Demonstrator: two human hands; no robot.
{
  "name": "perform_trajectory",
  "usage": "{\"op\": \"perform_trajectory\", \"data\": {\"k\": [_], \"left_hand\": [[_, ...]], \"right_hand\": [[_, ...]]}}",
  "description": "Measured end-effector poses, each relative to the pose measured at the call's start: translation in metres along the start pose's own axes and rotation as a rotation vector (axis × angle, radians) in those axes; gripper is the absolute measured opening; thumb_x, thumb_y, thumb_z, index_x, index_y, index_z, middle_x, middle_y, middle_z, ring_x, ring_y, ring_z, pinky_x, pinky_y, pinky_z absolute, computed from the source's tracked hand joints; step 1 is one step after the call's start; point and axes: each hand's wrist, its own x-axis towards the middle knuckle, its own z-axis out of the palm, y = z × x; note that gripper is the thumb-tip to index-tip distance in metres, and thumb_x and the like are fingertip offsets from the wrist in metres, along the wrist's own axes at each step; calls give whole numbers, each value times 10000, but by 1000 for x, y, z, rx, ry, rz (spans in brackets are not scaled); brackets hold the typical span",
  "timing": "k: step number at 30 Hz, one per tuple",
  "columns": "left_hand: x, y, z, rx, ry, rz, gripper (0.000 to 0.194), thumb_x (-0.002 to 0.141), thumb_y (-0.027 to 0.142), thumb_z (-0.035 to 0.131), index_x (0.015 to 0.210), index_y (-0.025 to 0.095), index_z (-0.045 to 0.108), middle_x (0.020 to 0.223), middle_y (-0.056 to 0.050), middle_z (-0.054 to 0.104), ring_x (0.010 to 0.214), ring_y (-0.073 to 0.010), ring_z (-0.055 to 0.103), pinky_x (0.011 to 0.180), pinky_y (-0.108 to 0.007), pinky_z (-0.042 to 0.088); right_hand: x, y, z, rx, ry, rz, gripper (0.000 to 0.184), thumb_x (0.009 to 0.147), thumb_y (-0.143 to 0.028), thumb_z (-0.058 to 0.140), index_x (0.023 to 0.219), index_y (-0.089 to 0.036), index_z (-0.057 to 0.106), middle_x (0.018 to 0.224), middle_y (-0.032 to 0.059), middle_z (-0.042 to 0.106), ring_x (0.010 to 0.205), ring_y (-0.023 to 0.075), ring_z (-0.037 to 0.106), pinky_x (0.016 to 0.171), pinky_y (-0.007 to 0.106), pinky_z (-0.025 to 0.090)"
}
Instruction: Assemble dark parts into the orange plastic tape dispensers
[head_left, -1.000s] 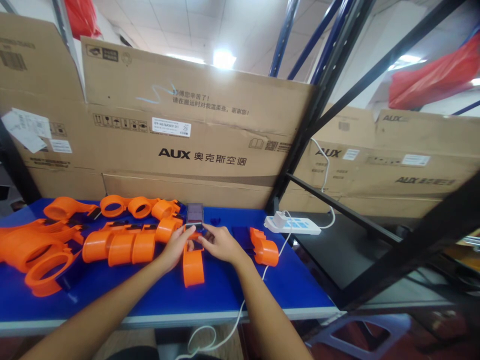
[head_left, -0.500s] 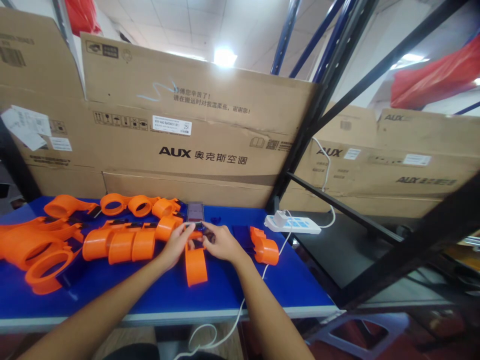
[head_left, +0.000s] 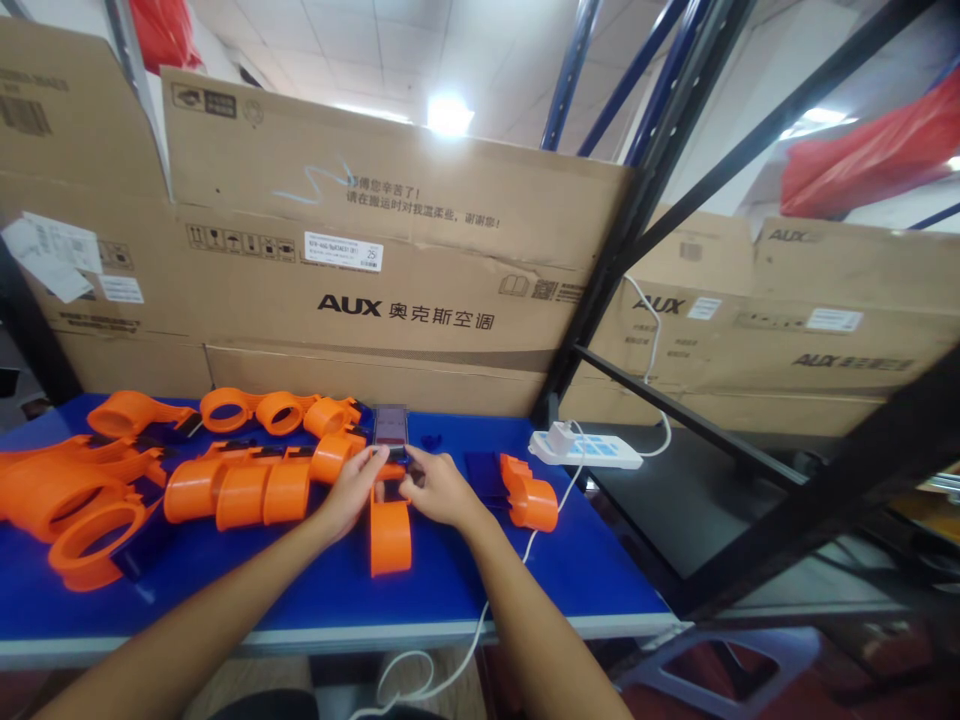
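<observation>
Both of my hands meet at the far end of an orange plastic ring part [head_left: 391,535] lying on the blue table [head_left: 300,590]. My left hand [head_left: 349,494] has its fingers curled and pinched on the part's dark end. My right hand [head_left: 436,488] pinches the same end from the right. What sits between the fingertips is too small to make out. A phone [head_left: 391,425] lies just beyond my fingers with its screen lit.
Several orange ring parts [head_left: 240,490] lie in rows to the left, larger ones [head_left: 67,500] at the far left. One more orange part [head_left: 529,495] and a dark blue piece [head_left: 484,470] lie to the right. A white power strip [head_left: 585,450] with cable sits near a black rack post [head_left: 600,290]. Cardboard boxes [head_left: 390,290] wall the back.
Almost nothing has moved. My hands stay pinched on the orange part's end, which has shifted very slightly on the table.
</observation>
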Motion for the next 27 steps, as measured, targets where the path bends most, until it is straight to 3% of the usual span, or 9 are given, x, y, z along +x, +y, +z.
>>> {"op": "perform_trajectory", "data": {"k": [6, 12, 22, 27], "left_hand": [[-1, 5, 4, -5, 43, 30, 497, 773, 645, 747, 935, 178, 686, 664, 6, 649, 510, -127, 585, 504, -234, 438], [-4, 9, 7, -18, 51, 47, 496, 753, 633, 771, 916, 170, 701, 662, -18, 685, 653, -187, 688, 651, -272, 523], [-5, 8, 3, -54, 26, -3, 486, 774, 633, 753, 894, 174, 647, 575, 43, 589, 404, -90, 493, 429, -210, 382], [-4, 4, 2, -67, 6, -9, 487, 800, 628, 732, 952, 176, 635, 552, 54, 564, 387, -86, 474, 403, -196, 367]], "right_hand": [[0, 0, 1, -5, 8, -14, 279, 808, -154, 559, 1061, -200, 668, 722, -2, 713, 637, 159, 638, 604, 224, 414], [0, 0, 4, -29, 29, -27, 319, 780, -121, 555, 1074, -185, 658, 702, -4, 703, 601, 142, 618, 604, 211, 401], [1, 2, 6, -99, 118, 1, 118, 818, -126, 536, 809, -195, 632, 654, 13, 678, 559, 139, 594, 570, 218, 362], [0, 2, 4, -55, 112, -2, 140, 809, -113, 537, 828, -200, 646, 674, 5, 699, 572, 141, 613, 581, 214, 384]]}}
